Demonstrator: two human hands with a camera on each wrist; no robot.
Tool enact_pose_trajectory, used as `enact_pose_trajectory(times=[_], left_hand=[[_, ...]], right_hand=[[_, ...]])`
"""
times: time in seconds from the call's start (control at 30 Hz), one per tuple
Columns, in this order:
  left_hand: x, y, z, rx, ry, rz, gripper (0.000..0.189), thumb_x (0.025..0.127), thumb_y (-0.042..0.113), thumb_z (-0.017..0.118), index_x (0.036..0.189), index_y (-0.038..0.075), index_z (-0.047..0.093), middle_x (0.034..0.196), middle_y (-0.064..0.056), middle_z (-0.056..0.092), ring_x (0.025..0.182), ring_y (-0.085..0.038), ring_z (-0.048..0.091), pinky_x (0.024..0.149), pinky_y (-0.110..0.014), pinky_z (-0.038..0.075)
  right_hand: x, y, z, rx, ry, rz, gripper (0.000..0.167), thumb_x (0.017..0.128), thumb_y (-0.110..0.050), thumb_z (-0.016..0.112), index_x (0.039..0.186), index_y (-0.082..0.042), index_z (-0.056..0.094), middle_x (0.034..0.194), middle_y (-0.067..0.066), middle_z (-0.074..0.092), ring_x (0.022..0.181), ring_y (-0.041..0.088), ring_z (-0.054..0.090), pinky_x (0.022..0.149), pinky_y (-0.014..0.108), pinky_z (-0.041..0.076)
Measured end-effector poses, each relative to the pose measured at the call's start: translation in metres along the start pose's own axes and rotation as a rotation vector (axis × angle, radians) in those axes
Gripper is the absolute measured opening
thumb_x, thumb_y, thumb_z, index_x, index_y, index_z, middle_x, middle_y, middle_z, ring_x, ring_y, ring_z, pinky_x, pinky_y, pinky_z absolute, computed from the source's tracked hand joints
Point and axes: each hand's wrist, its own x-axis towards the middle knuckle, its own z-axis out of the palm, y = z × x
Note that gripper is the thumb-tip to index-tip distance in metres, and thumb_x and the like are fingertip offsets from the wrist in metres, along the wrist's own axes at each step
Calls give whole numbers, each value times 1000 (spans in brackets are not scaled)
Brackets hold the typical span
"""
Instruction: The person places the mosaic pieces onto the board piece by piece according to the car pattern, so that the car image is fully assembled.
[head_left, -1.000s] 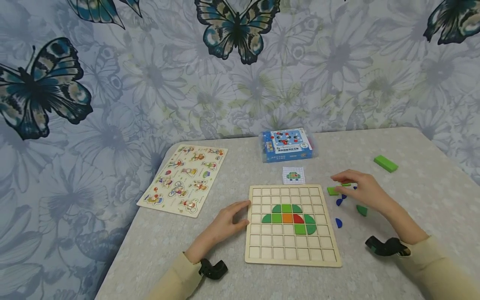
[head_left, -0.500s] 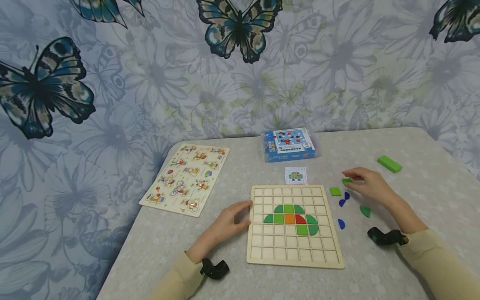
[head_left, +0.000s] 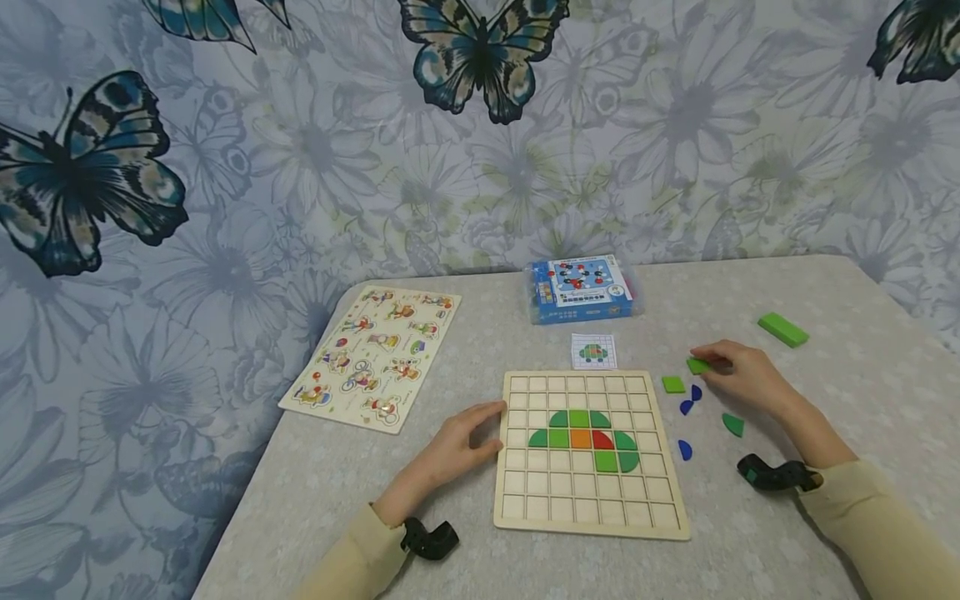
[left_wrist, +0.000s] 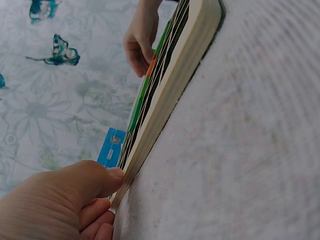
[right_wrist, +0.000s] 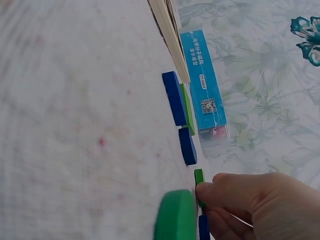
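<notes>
My right hand [head_left: 738, 375] pinches a small green square tile [head_left: 698, 366] between thumb and fingers, right of the wooden grid board [head_left: 570, 508]. In the right wrist view the thumb lies against this tile's side, low over the table. My left hand [head_left: 450, 446] touches the board's left edge with thumb and fingertips. Green, orange and red tiles [head_left: 581, 438] fill several cells in the board's middle. Near the right hand lie another green square tile [head_left: 673, 384], blue half-round pieces [head_left: 686, 450] and a dark green quarter-round piece [head_left: 733, 425].
A small pattern card [head_left: 593, 352] lies behind the board. Beyond it sits a blue box [head_left: 581, 292] in clear plastic. A picture puzzle board [head_left: 371, 358] is at the left, and a long green block [head_left: 783, 330] at the back right.
My right hand has moved slightly right, away from the first green square tile, and now grips the other one. The left hand stays at the board's edge.
</notes>
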Motion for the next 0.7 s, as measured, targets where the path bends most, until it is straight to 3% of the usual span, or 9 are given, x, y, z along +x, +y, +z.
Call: enact_pose_trajectory(times=[0.3,0.7], left_hand=[[0,-1,0,-3,4,19,57,88,15,68,138,1,46,138,-11,48,129,-23,42,105,-40,36],[0,-2,1,-6,3,21,56,89,15,67,139,2,45,138,-10,48,129,-24,41,104,-41,36]], right_hand=[[-1,-3,-2,37,-18,37,35,86,-3,66,118,8,59,110,26,60,100,41,57,84,53,47],[3,-31,-13,88,-44,-31,35,89,-14,66,121,1,61,113,18,61,102,34,56,85,51,47]])
